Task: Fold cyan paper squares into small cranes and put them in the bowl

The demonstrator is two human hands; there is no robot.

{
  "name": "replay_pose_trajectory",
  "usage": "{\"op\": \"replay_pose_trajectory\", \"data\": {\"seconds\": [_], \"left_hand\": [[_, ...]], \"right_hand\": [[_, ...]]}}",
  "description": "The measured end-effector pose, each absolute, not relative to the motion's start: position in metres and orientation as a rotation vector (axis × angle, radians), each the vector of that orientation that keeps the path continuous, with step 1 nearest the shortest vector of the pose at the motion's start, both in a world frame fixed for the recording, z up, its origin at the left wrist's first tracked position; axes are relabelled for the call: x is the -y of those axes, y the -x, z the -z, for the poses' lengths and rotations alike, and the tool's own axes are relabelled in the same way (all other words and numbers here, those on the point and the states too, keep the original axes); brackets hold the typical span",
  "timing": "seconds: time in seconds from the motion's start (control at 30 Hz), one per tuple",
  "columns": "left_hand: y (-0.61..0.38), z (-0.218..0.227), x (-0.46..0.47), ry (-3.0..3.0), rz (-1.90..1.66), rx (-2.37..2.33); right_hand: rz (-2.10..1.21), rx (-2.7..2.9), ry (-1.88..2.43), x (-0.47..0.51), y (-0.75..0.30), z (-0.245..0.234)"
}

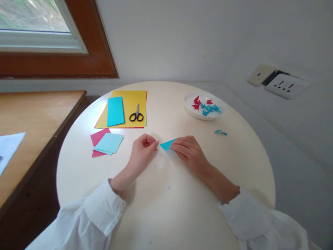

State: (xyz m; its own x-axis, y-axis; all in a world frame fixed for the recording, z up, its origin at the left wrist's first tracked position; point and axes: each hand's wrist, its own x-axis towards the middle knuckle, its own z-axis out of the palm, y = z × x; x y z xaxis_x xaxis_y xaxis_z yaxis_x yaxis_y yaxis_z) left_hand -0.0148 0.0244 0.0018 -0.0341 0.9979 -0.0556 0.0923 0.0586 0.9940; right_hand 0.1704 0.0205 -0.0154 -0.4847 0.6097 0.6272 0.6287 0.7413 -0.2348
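Observation:
A small folded piece of blue paper (168, 144) is pinched at its right end between the thumb and fingers of my right hand (191, 152), just above the table. Just left of the paper's pointed corner is my left hand (144, 149), its fingers curled in and thumb against the index finger. A narrow gap separates that thumb from the paper, and nothing shows in its grip. Tiny blue paper scraps (169, 188) lie on the table below the hands. Beyond my right hand lies a thin, curled blue paper strip (221, 132).
Scissors (136, 114) and a blue paper rectangle (115, 111) rest on yellow sheets (130, 95). Light-blue squares (110, 142) overlap red ones (97, 139) at left. A white plate (205, 118) holds red and blue folded paper figures. The round table (166, 222) stands against the wall.

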Motion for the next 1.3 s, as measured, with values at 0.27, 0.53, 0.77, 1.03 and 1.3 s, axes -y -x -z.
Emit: {"op": "replay_pose_trajectory", "data": {"seconds": [0.27,0.53,0.77,1.03,1.3], "left_hand": [[0.020,0.006,0.003,-2.443,-0.696,-1.198],[0.014,-0.003,0.018,-2.571,-0.202,-1.179],[0.010,-0.005,0.027,-2.624,-0.141,-1.121],[0.008,-0.001,0.031,-2.629,-0.169,-1.212],[0.004,0.006,0.034,-2.639,-0.157,-1.305]], "right_hand": [[-0.361,2.291,0.914,-0.008,-0.200,0.021],[-0.614,2.238,0.964,-0.006,-0.201,0.013],[-0.552,2.079,1.287,-0.012,-0.194,0.012],[-0.442,2.087,1.460,-0.014,-0.182,0.009],[-0.310,2.091,1.537,-0.016,-0.178,0.013]]}}
